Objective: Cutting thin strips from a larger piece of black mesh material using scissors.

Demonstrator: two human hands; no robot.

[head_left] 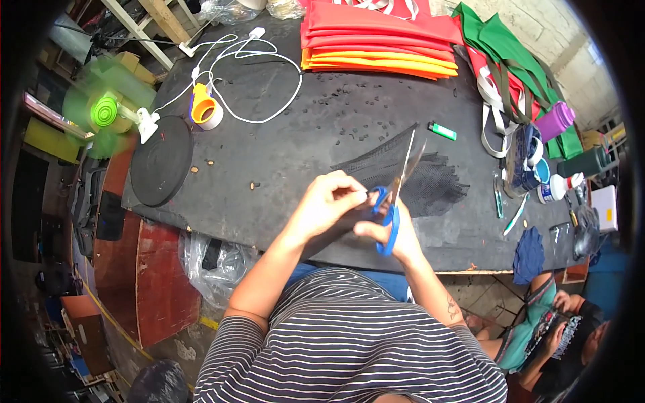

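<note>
My right hand (405, 236) is closed round the blue handles of a pair of scissors (391, 232). The blades point away from me and look slightly parted. Close beside the handles, my left hand (329, 201) has its thumb and fingers pressed together. Whatever is in that pinch is too small to make out. Both hands are raised above the near side of the black table (228, 181). Under and beyond the scissors lies a piece of black mesh fabric (433, 185). Many small black scraps (363, 124) are scattered on the tabletop past it.
Red and orange folded bags (379, 40) are stacked at the back. A green lighter (442, 131), a tape dispenser (204, 111), a white cable (295, 91) and a black coil (161, 161) lie around. A green fan (105, 112) spins left. Another person (571, 329) sits at lower right.
</note>
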